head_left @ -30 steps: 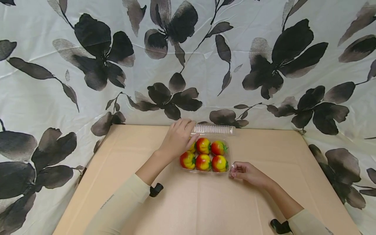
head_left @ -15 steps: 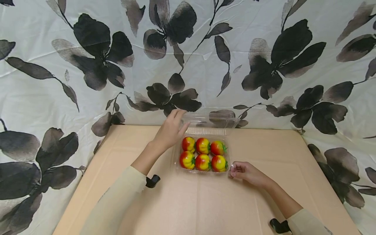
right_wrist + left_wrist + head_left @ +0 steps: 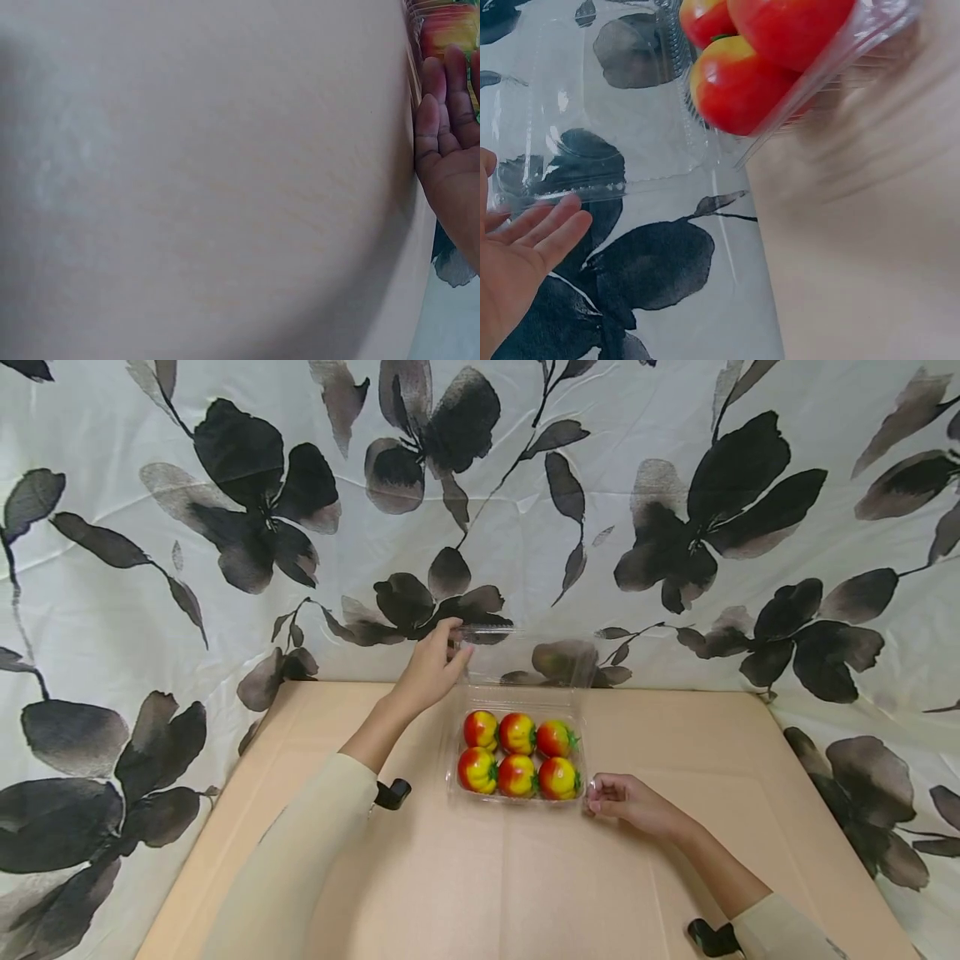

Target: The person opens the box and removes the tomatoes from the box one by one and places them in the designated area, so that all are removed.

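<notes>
Container (image 3: pixel 517 802): thin clear plastic, glossy, see-through, with bright highlights at its edges
Lid (image 3: pixel 534 658): similar clear plastic, smooth and shiny
Hinge strip (image 3: pixel 522 697): clear plastic, finely ribbed
Fruits (image 3: pixel 517 732): smooth, glossy skins that catch the light
Tabletop (image 3: pixel 510 885): matt, mostly smooth, faintly creased, cardboard-like
Backdrop (image 3: pixel 510 535): printed cloth, slightly wrinkled, soft sheen
Sleeves (image 3: pixel 288 860): matt, smooth cloth
Wrist cameras (image 3: pixel 392 794): hard-looking plastic, smooth
</notes>
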The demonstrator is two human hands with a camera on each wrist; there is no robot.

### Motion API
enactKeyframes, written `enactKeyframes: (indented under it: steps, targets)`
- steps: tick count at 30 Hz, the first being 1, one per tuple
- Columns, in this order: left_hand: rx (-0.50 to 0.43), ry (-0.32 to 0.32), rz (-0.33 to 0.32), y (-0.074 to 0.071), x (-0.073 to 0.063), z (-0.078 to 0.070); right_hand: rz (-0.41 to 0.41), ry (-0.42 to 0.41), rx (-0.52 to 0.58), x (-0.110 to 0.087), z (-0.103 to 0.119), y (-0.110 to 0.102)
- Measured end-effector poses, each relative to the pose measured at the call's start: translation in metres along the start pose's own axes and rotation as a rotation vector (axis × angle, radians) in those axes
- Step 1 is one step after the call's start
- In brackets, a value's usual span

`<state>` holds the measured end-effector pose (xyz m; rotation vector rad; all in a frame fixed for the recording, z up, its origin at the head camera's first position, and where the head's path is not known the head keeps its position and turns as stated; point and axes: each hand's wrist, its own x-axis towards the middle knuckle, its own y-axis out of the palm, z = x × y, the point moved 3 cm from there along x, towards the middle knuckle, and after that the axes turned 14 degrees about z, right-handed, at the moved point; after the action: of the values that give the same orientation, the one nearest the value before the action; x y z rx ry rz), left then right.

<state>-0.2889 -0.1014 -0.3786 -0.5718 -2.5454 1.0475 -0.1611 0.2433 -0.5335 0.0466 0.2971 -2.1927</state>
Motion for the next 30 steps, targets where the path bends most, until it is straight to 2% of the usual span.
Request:
enactKeyframes:
  steps: [5, 14, 21, 30]
  targets:
    - [-0.082, -0.085, 0.0, 0.0, 0.012, 0.006, 0.007, -0.003, -0.01, 0.002, -0.003, -0.008]
    - [-0.139, -0.175, 0.001, 0.003, 0.022, 0.012, 0.025, -0.009, -0.014, 0.005, -0.007, -0.02]
    - [-0.14, -0.169, -0.01, 0.004, 0.026, 0.013, 0.018, 0.024, -0.035, 0.007, -0.009, -0.032]
    - [-0.116, -0.153, -0.032, 0.006, 0.024, 0.012, 0.043, 0.013, -0.042, 0.01, -0.01, -0.045]
